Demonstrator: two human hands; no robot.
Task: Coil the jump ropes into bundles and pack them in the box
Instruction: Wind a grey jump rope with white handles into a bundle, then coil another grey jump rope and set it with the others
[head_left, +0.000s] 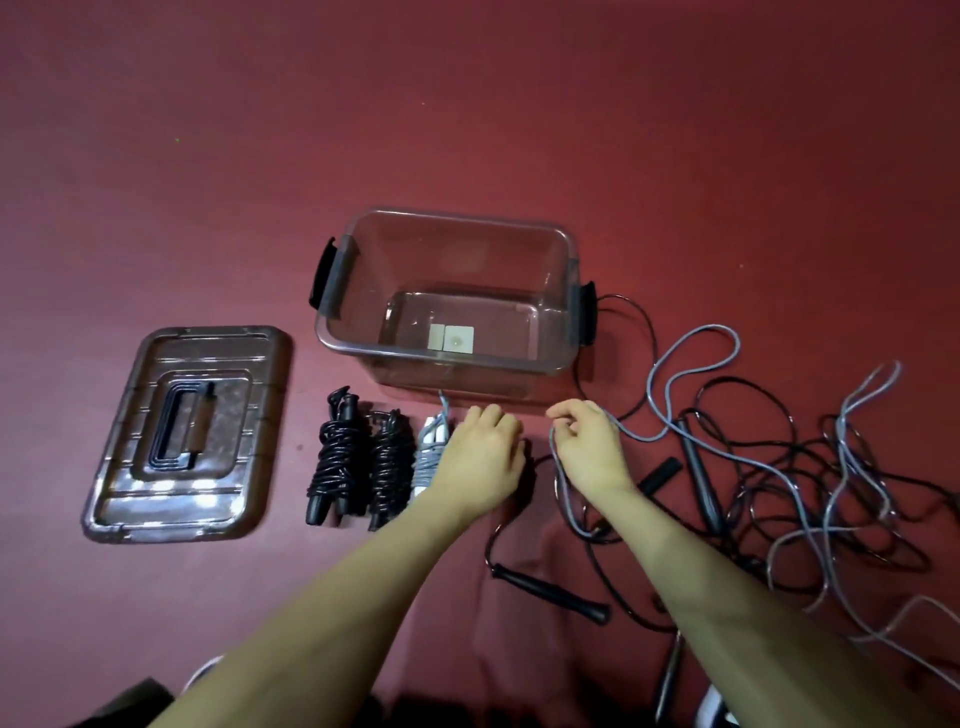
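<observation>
My right hand (587, 447) pinches the grey rope (696, 338); the left hand's (485, 457) grip I cannot tell. I judge the tangle at 3 o'clock may snag.

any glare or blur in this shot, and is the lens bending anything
Head view: bright glare spots on the lid; light is strongest on the floor right of the box and dims toward the corners; the wide lens bows the box rim; both hands, left hand and right hand, and the loose ropes look slightly soft.

Both arms outstretched, left hand (485, 457) and right hand (587, 447) curled.
</observation>
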